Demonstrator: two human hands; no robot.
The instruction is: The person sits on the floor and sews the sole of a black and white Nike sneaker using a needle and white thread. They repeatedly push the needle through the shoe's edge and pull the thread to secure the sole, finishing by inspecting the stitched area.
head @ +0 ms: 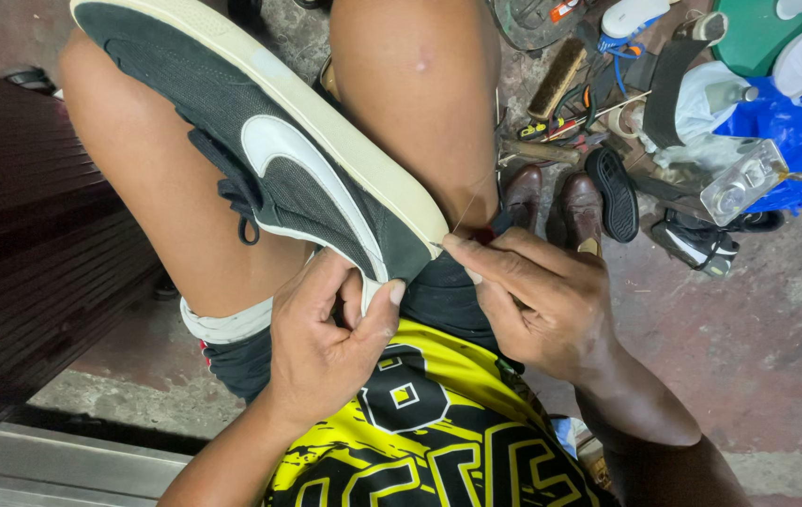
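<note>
Now, hands: both close on the heel end of the black sneaker (269,150), which lies across the person's bare thighs.
Left hand (326,343): fingers curled and thumb pressed up, pinching the sneaker's heel collar from below to hold it firm.
Right hand (537,300): fingers drawn together at the heel edge of the cream sole (326,103), pinching what looks like a thin thread (471,202); whether a needle is held there cannot be told.
Sneaker: sole turned up and to the right, toe pointing away, white curved side mark showing, laces hanging loose.
Doing it well: judging by the grip, the left hand should keep the heel steady while the right pulls the thread taut along the sole seam, not sideways.
Beyond the sneaker: a pair of brown leather shoes (551,202) stands on the floor (757,329) just right of the heel; farther off lie a black loose sole (615,192), a brush (558,77) and a blue plastic bag (800,141).
</note>
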